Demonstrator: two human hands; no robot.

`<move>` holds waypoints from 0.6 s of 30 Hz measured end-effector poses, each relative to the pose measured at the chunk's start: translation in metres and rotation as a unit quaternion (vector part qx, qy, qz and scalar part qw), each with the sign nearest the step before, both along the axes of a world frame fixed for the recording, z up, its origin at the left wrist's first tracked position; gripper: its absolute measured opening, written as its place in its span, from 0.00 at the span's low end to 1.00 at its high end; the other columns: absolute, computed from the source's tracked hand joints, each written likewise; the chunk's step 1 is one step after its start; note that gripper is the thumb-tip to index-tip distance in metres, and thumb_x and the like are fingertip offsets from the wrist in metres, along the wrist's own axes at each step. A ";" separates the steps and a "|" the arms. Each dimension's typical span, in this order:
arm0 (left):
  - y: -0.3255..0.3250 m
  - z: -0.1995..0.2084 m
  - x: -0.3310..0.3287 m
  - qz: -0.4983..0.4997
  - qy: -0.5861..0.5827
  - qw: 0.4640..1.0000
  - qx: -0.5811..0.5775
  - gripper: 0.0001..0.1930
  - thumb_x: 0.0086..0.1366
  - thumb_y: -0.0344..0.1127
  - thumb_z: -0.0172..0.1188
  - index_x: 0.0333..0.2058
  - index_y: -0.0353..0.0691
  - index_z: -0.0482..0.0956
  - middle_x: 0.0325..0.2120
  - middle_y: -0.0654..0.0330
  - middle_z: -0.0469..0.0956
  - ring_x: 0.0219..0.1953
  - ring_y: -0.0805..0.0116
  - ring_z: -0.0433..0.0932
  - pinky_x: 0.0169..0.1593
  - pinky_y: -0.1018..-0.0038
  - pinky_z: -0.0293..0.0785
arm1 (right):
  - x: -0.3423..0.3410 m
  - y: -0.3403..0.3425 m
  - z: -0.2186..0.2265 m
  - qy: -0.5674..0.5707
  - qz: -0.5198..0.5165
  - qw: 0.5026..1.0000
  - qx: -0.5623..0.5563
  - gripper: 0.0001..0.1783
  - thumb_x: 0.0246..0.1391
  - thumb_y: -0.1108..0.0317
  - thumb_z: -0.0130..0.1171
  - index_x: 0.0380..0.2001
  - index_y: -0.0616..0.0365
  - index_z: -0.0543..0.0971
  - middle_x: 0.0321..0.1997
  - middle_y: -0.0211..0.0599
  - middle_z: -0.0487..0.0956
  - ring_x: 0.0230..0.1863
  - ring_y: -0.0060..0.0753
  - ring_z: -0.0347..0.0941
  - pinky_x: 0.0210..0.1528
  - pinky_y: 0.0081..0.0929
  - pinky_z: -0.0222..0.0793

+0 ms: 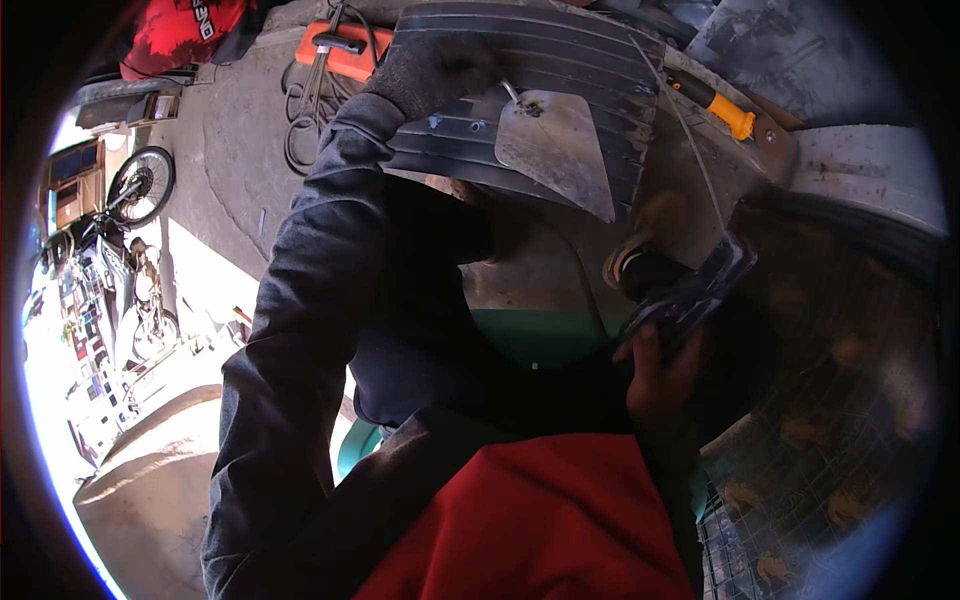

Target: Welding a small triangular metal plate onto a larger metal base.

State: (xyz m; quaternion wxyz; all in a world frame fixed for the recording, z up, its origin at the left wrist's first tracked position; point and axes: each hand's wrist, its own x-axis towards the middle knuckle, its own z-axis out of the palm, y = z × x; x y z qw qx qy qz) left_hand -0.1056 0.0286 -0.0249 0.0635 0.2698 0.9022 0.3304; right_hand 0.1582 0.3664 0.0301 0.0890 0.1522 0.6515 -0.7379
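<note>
My left hand [440, 75], in a dark grey glove, is closed at the upper middle, gripping the thin metal rod of a trowel [555, 145]. The flat grey blade is broad at the rod and tapers to a point at the lower right, and a dark rough spot marks where rod and blade meet. Below it to the right, my bare right hand [660, 370] wraps round a dark electrode holder [695, 285], somewhat blurred. From the holder a long thin welding rod [690, 135] slants up past the blade's right side, apart from it.
Beneath the blade lies a dark ribbed panel [570, 60]. A yellow angle grinder [720, 105] rests to its right. An orange welding machine [350, 55] with looped cables [310, 115] stands at the upper left. Motorcycles [140, 280] stand farther left; a wire grid [760, 530] is at lower right.
</note>
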 end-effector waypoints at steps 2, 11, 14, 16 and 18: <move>0.001 -0.002 -0.003 0.022 -0.015 0.999 -0.028 0.07 0.63 0.33 0.62 0.39 0.43 0.81 0.38 0.63 0.80 0.40 0.69 0.80 0.47 0.71 0.77 | 0.014 0.000 0.000 -0.005 0.019 1.000 -0.016 0.22 0.62 0.66 0.55 0.55 0.63 0.63 0.38 0.34 0.73 0.31 0.21 0.69 0.32 0.21 0.68; 0.019 -0.004 -0.005 0.110 -0.052 0.992 0.042 0.10 0.61 0.41 0.66 0.34 0.42 0.79 0.30 0.65 0.81 0.36 0.73 0.80 0.43 0.74 0.76 | 0.024 -0.002 -0.004 -0.003 -0.044 0.999 -0.021 0.25 0.62 0.66 0.55 0.57 0.67 0.63 0.32 0.35 0.73 0.27 0.23 0.69 0.32 0.23 0.68; 0.019 -0.001 -0.003 0.120 -0.040 0.990 0.062 0.10 0.62 0.40 0.66 0.36 0.42 0.80 0.32 0.64 0.82 0.37 0.74 0.80 0.43 0.74 0.77 | 0.019 -0.002 -0.006 0.010 -0.033 0.999 -0.016 0.23 0.62 0.67 0.54 0.56 0.66 0.64 0.33 0.35 0.73 0.27 0.23 0.69 0.32 0.23 0.68; 0.018 0.001 -0.002 0.137 -0.068 0.987 0.053 0.10 0.62 0.40 0.65 0.38 0.42 0.81 0.34 0.63 0.82 0.37 0.74 0.80 0.43 0.74 0.77 | 0.017 -0.003 -0.008 0.011 -0.030 0.999 -0.030 0.21 0.62 0.69 0.54 0.55 0.66 0.64 0.33 0.35 0.73 0.27 0.22 0.68 0.32 0.22 0.68; 0.015 0.001 -0.001 0.156 -0.111 0.980 0.058 0.13 0.63 0.39 0.65 0.44 0.42 0.81 0.37 0.62 0.83 0.39 0.75 0.80 0.44 0.75 0.77 | 0.017 -0.003 -0.008 0.018 -0.024 0.999 -0.030 0.20 0.63 0.69 0.53 0.54 0.67 0.64 0.33 0.35 0.73 0.27 0.22 0.68 0.32 0.21 0.68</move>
